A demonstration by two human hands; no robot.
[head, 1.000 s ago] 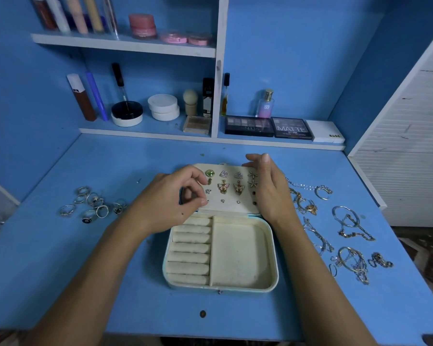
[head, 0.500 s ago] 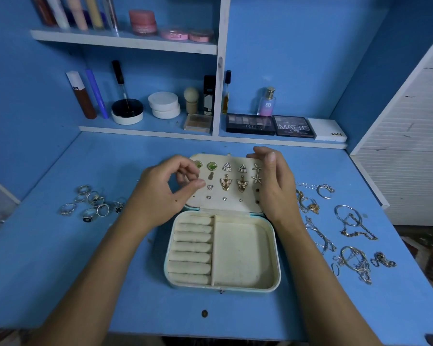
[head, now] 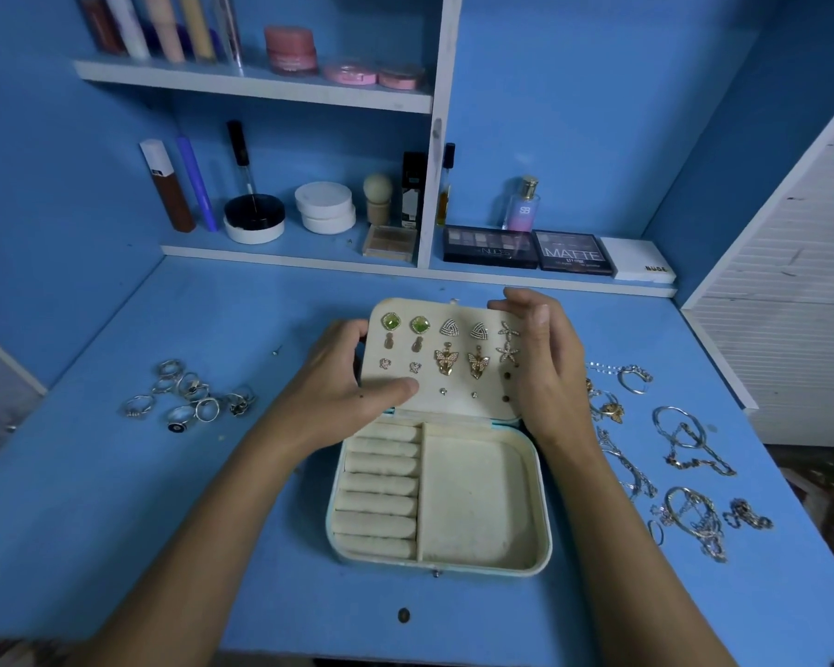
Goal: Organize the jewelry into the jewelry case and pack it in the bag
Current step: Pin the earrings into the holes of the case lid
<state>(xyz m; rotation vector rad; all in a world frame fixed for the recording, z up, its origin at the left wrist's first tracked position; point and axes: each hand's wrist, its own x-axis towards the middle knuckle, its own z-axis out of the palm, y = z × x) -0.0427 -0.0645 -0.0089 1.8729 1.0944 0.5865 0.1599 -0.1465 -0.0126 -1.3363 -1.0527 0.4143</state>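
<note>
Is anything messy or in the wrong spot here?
Yes. The rings lie in a loose heap left of the jewelry case, and the chains sit tangled on its right. The case's ring rolls hold nothing.

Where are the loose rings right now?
In the head view, the rings lie clustered on the blue desk, left of the left hand and the open case.
</note>
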